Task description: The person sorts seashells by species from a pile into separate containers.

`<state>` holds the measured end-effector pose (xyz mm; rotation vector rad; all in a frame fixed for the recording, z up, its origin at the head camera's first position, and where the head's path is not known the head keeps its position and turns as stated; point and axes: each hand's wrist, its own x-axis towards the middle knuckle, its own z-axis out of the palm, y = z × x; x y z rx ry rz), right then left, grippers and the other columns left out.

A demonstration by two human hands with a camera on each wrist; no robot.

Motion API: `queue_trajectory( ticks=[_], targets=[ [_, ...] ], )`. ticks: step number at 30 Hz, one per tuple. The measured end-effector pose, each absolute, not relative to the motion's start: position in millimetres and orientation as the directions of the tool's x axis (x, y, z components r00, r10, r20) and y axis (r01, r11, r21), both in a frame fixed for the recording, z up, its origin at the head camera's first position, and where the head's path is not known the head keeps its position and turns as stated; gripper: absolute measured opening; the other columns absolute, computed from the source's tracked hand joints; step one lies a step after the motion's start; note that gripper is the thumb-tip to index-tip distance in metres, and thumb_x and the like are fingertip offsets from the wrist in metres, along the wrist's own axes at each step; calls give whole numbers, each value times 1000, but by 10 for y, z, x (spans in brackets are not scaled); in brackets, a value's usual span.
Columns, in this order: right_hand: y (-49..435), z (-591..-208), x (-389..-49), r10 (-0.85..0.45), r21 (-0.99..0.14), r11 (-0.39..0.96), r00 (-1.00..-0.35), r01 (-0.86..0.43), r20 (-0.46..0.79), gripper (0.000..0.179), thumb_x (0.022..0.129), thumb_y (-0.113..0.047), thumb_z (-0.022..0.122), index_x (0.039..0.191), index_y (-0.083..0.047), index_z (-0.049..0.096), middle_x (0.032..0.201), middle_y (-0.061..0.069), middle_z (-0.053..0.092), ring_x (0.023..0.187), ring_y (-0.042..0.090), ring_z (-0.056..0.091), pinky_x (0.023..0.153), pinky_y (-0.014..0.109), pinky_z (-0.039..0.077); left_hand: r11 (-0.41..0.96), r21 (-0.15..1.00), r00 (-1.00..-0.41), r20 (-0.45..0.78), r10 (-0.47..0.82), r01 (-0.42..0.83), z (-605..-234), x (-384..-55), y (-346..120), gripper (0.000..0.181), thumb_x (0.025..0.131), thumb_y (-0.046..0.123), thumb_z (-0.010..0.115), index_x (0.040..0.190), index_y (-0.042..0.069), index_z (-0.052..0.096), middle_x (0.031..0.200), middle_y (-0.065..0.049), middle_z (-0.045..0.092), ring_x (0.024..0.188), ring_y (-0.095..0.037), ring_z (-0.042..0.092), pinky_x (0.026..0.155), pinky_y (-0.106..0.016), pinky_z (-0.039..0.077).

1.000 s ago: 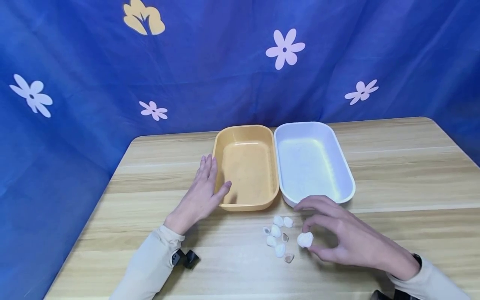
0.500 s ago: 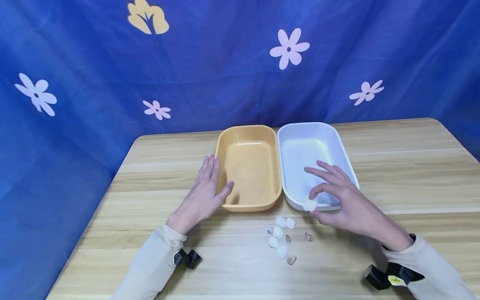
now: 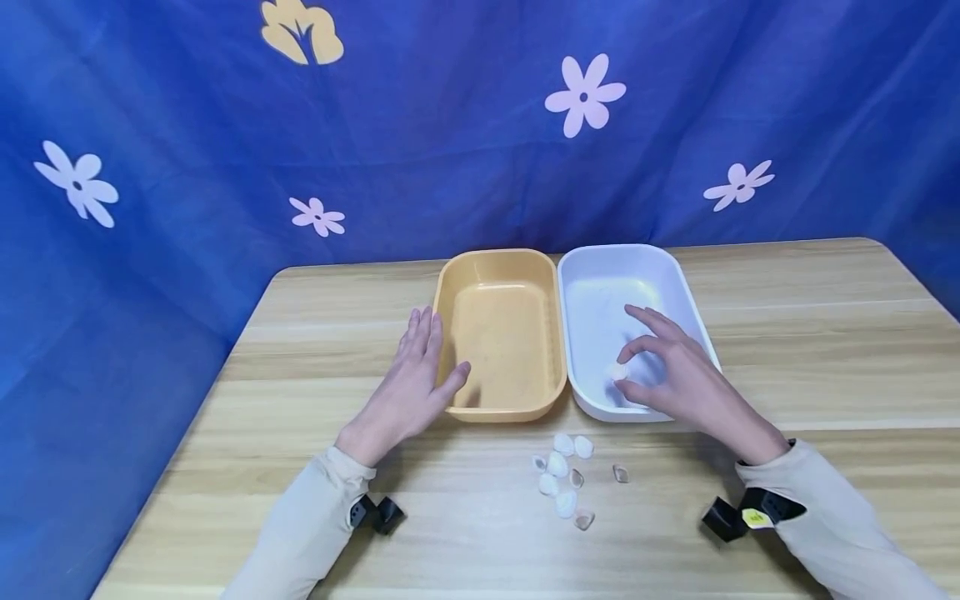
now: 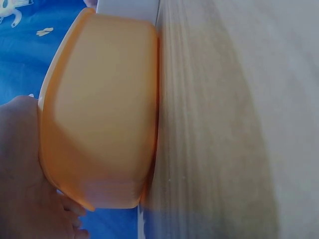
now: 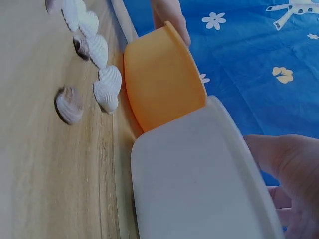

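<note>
Over the front of the white tray [image 3: 600, 304], my right hand [image 3: 686, 379] pinches a white seashell [image 3: 618, 372] between thumb and index finger, the other fingers spread. My left hand [image 3: 408, 387] rests at the left rim of the orange tray [image 3: 498, 333], fingers straight and thumb over the inside. On the table in front of the trays lie several white seashells [image 3: 557, 464] and brownish ones, including a brown seashell [image 3: 621, 473] a little to the right. In the right wrist view the white tray's wall [image 5: 194, 174] hides the pinched shell.
Both trays stand side by side on the wooden table [image 3: 810, 350], long sides touching or nearly so. A blue curtain [image 3: 450, 125] with flower prints hangs behind the table. Each wrist wears a black camera mount, the right mount [image 3: 726, 518] near the tabletop.
My right hand has carried the white seashell from the tabletop up and forward, over the tray's front rim into the white tray's area. The left hand stays at the orange tray.
</note>
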<state>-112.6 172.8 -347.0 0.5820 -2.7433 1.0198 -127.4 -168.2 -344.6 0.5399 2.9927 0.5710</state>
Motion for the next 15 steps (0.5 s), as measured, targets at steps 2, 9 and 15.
queue_trajectory(
  ticks=[2,9,15],
  targets=[
    [1715,-3478,-1159,-311,-582,709,-917,-399,250,17,72,-14,81,82,-12,68,146,17,43,134,43,36,105,57,33,873,354,-936,18,351,335,-3438,-1279,-1681,83,100,52,33,151,-5,3,159,-19,-11,145,-31,-15,119,-48,2],
    [1660,-3472,-1243,-360,-541,765,-928,-351,92,16,76,-16,79,86,-9,69,146,21,40,130,44,40,105,55,35,881,317,-931,17,364,350,-3409,-1277,-1672,79,102,50,29,151,-6,2,159,-18,-13,145,-31,-17,119,-48,1],
    [1634,-3478,-1297,-380,-517,788,-925,-333,17,15,76,-12,78,88,-7,70,145,24,40,129,47,38,106,56,34,869,321,-923,46,383,376,-3415,-1267,-1669,66,105,35,24,150,-8,3,159,-19,-11,145,-30,-17,119,-46,-1]
  ],
)
